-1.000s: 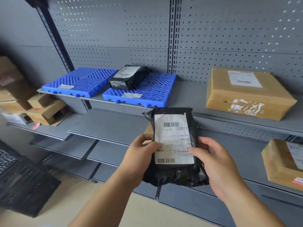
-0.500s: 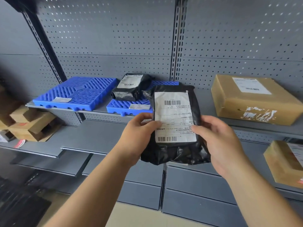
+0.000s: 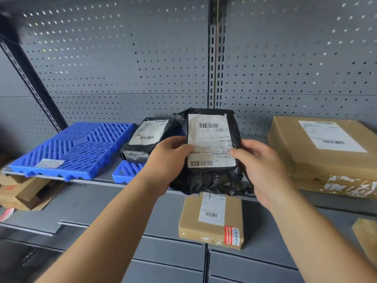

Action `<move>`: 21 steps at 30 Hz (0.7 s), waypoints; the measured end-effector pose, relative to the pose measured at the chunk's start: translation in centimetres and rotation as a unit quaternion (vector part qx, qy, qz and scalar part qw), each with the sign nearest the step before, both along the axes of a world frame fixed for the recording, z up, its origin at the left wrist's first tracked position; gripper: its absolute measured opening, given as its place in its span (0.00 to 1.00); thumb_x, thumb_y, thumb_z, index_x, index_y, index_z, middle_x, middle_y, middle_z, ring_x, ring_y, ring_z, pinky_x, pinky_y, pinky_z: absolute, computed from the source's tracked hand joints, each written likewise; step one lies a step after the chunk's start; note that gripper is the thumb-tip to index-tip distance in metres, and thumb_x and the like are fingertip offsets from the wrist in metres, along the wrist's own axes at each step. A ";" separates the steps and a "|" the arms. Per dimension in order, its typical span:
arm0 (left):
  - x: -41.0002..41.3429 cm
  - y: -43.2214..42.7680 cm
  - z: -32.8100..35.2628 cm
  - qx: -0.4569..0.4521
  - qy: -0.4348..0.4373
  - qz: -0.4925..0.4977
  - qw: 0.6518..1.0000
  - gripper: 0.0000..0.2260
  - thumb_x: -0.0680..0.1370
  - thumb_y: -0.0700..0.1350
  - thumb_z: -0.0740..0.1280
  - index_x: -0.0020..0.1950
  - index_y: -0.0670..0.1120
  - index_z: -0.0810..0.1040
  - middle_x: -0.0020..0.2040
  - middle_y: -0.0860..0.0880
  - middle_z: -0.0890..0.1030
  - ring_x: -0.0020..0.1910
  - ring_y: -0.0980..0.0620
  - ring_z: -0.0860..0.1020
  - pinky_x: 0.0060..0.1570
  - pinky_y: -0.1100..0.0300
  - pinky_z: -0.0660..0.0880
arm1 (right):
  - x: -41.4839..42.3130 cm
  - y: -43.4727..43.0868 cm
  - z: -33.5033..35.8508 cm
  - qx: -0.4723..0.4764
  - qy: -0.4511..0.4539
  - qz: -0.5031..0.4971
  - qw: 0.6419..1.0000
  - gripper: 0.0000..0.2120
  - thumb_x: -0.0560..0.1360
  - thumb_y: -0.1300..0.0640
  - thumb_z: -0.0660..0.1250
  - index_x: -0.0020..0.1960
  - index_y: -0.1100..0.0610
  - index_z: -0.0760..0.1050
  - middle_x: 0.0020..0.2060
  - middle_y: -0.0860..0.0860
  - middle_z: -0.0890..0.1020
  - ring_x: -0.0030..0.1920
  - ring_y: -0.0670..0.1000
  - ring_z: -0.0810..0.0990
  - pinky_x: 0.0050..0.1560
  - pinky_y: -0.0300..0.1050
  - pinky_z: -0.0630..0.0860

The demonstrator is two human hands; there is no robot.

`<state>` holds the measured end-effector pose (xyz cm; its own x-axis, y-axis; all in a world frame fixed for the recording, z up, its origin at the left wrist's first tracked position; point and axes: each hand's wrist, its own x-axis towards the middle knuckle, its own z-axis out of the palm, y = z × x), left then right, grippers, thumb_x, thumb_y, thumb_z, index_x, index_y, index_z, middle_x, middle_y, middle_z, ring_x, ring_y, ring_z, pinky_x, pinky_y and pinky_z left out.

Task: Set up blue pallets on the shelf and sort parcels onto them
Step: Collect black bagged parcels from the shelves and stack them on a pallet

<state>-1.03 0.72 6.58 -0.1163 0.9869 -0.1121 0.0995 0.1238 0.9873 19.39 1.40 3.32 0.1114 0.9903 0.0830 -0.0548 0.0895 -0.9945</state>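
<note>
Black plastic wraps the parcel (image 3: 212, 144) that both hands hold upright near the middle of the view, with its white label (image 3: 210, 139) facing the camera. The left hand (image 3: 167, 164) grips the left edge of the parcel: the thumb lies on the label and the other fingers are curled behind the bag. The right hand (image 3: 263, 170) grips the right edge in the same way, thumb in front and fingers behind.

The parcel is in front of the upper shelf (image 3: 100, 179), above the right pallet (image 3: 126, 170), of which only a blue corner shows at 8 o'clock from the parcel. I cannot tell if the parcel touches this pallet. At 9 o'clock from it, a second black parcel (image 3: 142, 139) lies on the same pallet, label up. Further at 9 o'clock, the left pallet (image 3: 77, 148) lies flat on the shelf, just beside the right one.

At 3 o'clock, a large cardboard box (image 3: 318, 156) sits on the same shelf. At 6 o'clock, a small cardboard box (image 3: 212, 221) with a red sticker rests on the lower shelf (image 3: 114, 209). At 8 o'clock, at the far left, more cardboard boxes (image 3: 22, 193) lie on a lower level. A grey perforated wall (image 3: 122, 68) stands behind.
</note>
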 end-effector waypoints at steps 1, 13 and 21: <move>-0.1 1.0 0.1 -0.001 0.019 0.004 1.000 0.06 0.79 0.45 0.69 0.52 0.53 0.85 0.47 0.50 0.89 0.48 0.48 0.88 0.56 0.46 0.82 | 0.0 1.1 -0.1 -0.002 -0.004 0.003 1.000 0.13 0.68 0.54 0.75 0.53 0.49 0.84 0.47 0.43 0.88 0.48 0.44 0.87 0.55 0.50 0.81; -1.9 9.3 1.1 0.016 0.292 -0.018 0.956 0.10 0.80 0.44 0.64 0.45 0.47 0.85 0.30 0.54 0.84 0.23 0.56 0.76 0.23 0.65 0.68 | -2.0 8.9 -0.3 -0.038 -0.061 0.004 0.997 0.05 0.74 0.54 0.74 0.46 0.45 0.86 0.41 0.37 0.87 0.42 0.40 0.86 0.41 0.37 0.80; -2.3 11.2 0.5 0.032 0.510 -0.081 0.856 0.06 0.78 0.46 0.64 0.46 0.45 0.77 0.41 0.49 0.79 0.37 0.50 0.76 0.30 0.58 0.66 | -3.8 9.5 -1.5 -0.085 -0.132 -0.037 0.987 0.09 0.72 0.55 0.71 0.44 0.40 0.84 0.42 0.46 0.87 0.45 0.54 0.86 0.45 0.57 0.82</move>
